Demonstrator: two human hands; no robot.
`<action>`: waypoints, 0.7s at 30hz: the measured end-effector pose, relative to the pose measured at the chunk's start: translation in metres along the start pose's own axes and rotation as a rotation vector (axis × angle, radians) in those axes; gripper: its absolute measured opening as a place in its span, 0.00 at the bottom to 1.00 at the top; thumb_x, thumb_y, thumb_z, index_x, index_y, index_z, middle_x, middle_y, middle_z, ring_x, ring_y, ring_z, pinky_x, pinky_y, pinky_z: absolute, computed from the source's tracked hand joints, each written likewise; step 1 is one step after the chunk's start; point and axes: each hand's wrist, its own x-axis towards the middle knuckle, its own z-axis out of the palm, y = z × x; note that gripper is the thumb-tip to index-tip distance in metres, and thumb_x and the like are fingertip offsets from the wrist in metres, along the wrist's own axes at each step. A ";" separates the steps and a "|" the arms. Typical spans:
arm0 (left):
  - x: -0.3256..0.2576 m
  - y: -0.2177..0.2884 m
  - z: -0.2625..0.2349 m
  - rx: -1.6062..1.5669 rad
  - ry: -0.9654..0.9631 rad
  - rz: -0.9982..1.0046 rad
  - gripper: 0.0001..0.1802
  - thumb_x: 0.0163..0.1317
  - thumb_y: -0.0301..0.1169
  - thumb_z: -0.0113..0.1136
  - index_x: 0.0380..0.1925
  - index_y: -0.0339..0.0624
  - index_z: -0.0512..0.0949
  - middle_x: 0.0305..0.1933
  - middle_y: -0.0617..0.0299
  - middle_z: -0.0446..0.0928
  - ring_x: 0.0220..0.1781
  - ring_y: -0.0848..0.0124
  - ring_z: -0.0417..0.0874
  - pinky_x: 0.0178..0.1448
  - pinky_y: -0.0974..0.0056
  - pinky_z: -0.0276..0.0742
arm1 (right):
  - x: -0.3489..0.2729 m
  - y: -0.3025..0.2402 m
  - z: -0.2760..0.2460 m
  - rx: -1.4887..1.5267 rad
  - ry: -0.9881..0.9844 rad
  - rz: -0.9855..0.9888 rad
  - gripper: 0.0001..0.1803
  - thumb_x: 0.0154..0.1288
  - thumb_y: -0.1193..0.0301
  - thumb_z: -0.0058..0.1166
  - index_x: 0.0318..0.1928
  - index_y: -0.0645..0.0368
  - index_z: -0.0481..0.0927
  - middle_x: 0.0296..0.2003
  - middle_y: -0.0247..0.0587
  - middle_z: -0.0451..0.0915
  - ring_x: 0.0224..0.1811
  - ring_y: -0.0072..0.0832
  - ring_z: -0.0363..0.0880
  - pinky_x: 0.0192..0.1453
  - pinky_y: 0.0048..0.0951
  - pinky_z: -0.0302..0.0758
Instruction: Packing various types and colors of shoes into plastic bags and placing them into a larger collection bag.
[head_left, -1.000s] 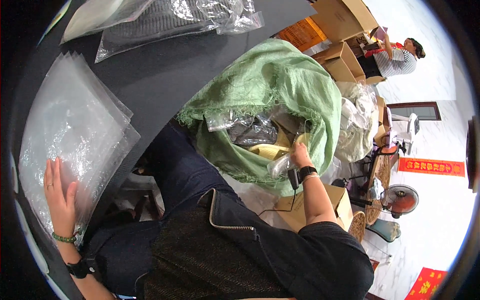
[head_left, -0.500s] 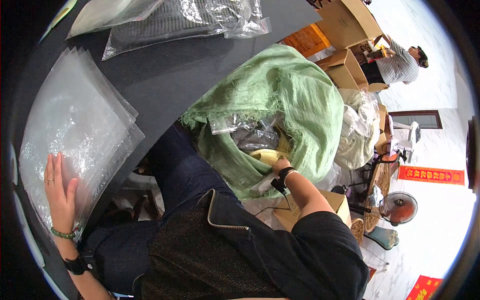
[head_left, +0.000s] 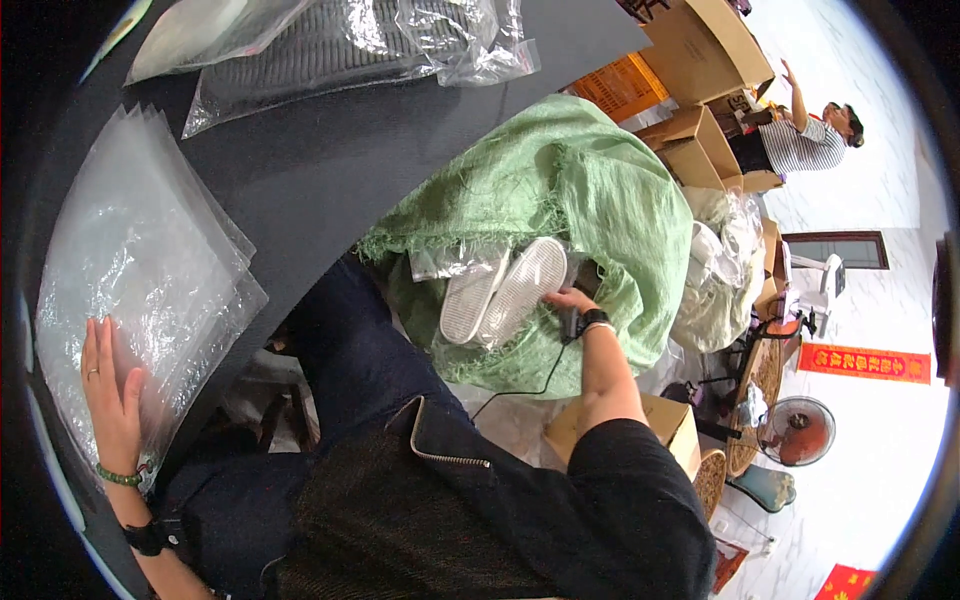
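My left hand [head_left: 113,405] lies flat on a stack of clear plastic bags [head_left: 150,240], fingers stretched out and thumb apart. At the mouth of a green woven sack [head_left: 620,210], my right hand [head_left: 572,303] grips a pair of white slippers [head_left: 525,285] by the edge. Their ribbed soles face up, side by side. My right fingertips are partly hidden by the slipper. Beside the slippers, a piece of clear plastic packaging [head_left: 440,262] shows inside the sack; the slippers cover most of the other contents.
Clear bags with dark ribbed contents [head_left: 330,60] lie at the far side of the dark table [head_left: 290,170]. Cardboard boxes [head_left: 700,145] and a white bulging sack [head_left: 715,290] stand to the right, with a fan [head_left: 800,430] beyond. A person [head_left: 800,140] stands by the boxes, one arm raised.
White slippers now show in my right hand at the sack's mouth, where a yellow item and dark packaged goods showed before. My left hand stays on the bags. The other person's arm has risen.
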 end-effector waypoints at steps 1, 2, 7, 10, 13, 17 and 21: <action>-0.006 -0.003 -0.013 0.025 -0.025 -0.023 0.32 0.72 0.43 0.45 0.72 0.42 0.58 0.77 0.47 0.53 0.78 0.52 0.52 0.79 0.53 0.46 | 0.021 -0.015 0.032 0.007 0.077 0.048 0.45 0.51 0.41 0.65 0.60 0.64 0.75 0.53 0.44 0.79 0.53 0.33 0.77 0.57 0.34 0.71; -0.014 -0.006 -0.026 0.077 -0.039 -0.048 0.32 0.72 0.43 0.45 0.72 0.42 0.58 0.77 0.47 0.53 0.78 0.52 0.52 0.79 0.53 0.46 | 0.037 -0.035 0.065 0.012 0.155 0.091 0.48 0.50 0.40 0.65 0.63 0.64 0.73 0.56 0.46 0.78 0.55 0.34 0.76 0.59 0.36 0.70; -0.014 -0.004 -0.028 0.044 -0.023 -0.040 0.34 0.72 0.48 0.44 0.72 0.41 0.59 0.77 0.48 0.54 0.78 0.52 0.53 0.78 0.52 0.47 | 0.055 -0.025 0.087 0.590 0.289 0.115 0.45 0.51 0.41 0.65 0.62 0.60 0.73 0.51 0.39 0.80 0.49 0.29 0.78 0.52 0.30 0.73; -0.004 0.001 -0.008 -0.004 -0.015 -0.021 0.35 0.72 0.50 0.43 0.72 0.41 0.59 0.77 0.48 0.54 0.78 0.52 0.53 0.79 0.52 0.46 | 0.041 0.008 0.043 0.815 0.282 0.183 0.33 0.55 0.46 0.62 0.54 0.57 0.79 0.45 0.36 0.83 0.41 0.30 0.78 0.45 0.33 0.74; -0.011 0.002 -0.028 0.038 -0.055 -0.043 0.34 0.73 0.47 0.41 0.72 0.38 0.58 0.76 0.45 0.54 0.78 0.51 0.53 0.78 0.53 0.47 | 0.016 -0.026 0.046 0.986 0.085 -0.141 0.23 0.58 0.57 0.54 0.49 0.57 0.83 0.37 0.31 0.83 0.31 0.29 0.76 0.38 0.34 0.72; -0.007 0.005 -0.026 0.015 -0.051 -0.088 0.36 0.72 0.52 0.42 0.72 0.42 0.59 0.77 0.48 0.53 0.78 0.51 0.53 0.78 0.52 0.46 | -0.006 -0.062 0.056 1.089 0.128 0.006 0.39 0.60 0.45 0.56 0.63 0.60 0.72 0.53 0.40 0.78 0.48 0.32 0.74 0.54 0.37 0.71; 0.004 0.009 -0.027 -0.040 -0.035 -0.079 0.35 0.72 0.51 0.42 0.72 0.41 0.59 0.77 0.46 0.53 0.77 0.50 0.53 0.78 0.51 0.47 | 0.038 -0.038 0.061 0.779 0.182 -0.078 0.54 0.47 0.54 0.76 0.70 0.62 0.61 0.62 0.43 0.72 0.64 0.36 0.69 0.66 0.39 0.67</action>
